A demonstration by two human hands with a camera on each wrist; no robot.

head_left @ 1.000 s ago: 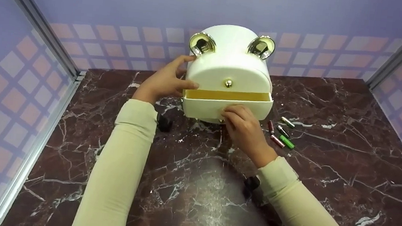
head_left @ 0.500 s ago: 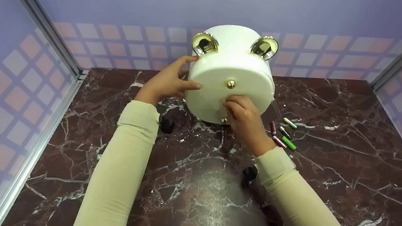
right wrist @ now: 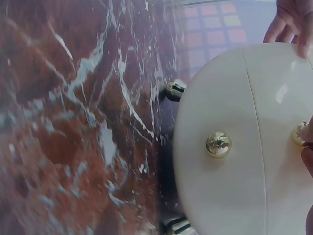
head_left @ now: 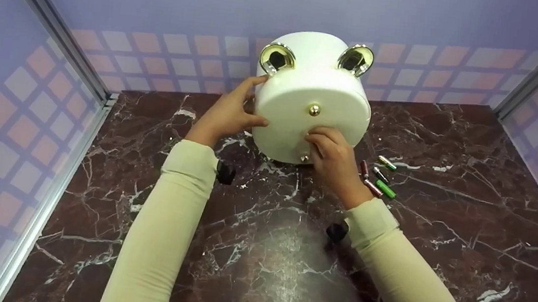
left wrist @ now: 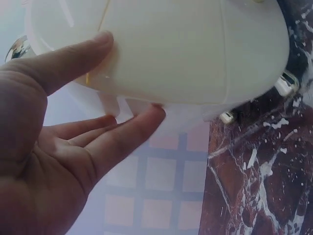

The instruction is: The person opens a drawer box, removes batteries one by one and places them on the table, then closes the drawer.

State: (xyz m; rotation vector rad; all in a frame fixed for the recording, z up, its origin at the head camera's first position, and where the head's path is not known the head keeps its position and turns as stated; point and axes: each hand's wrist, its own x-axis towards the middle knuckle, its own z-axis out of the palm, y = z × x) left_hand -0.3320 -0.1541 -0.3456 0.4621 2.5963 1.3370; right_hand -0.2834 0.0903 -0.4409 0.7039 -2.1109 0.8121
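Note:
A white rounded drawer box (head_left: 286, 123) with two gold ears (head_left: 278, 58) stands at the back of the table. Gold knobs mark its front; the top knob (head_left: 315, 109) and bottom knob (head_left: 304, 159) show in the head view. With thumb and fingertips, my right hand (head_left: 332, 159) pinches the middle drawer knob (right wrist: 297, 135), mostly hidden by the fingers. My left hand (head_left: 225, 117) steadies the box's left side. Its thumb (left wrist: 73, 58) rests on the front, while its nearly straight fingers (left wrist: 132, 132) touch the side. The drawers appear closed, with a thin orange line at one seam near the thumb.
Several small battery-like cylinders (head_left: 385, 189), green, red and dark, lie right of the box near my right wrist. Behind the box is a tiled-pattern wall (head_left: 175, 48). A metal-framed panel (head_left: 13, 136) bounds the dark marbled table (head_left: 259, 249) on the left.
One second ago the drawer stood pulled out with its yellow inside showing; it has been pushed in by my right hand. The box now sits slightly farther right in view.

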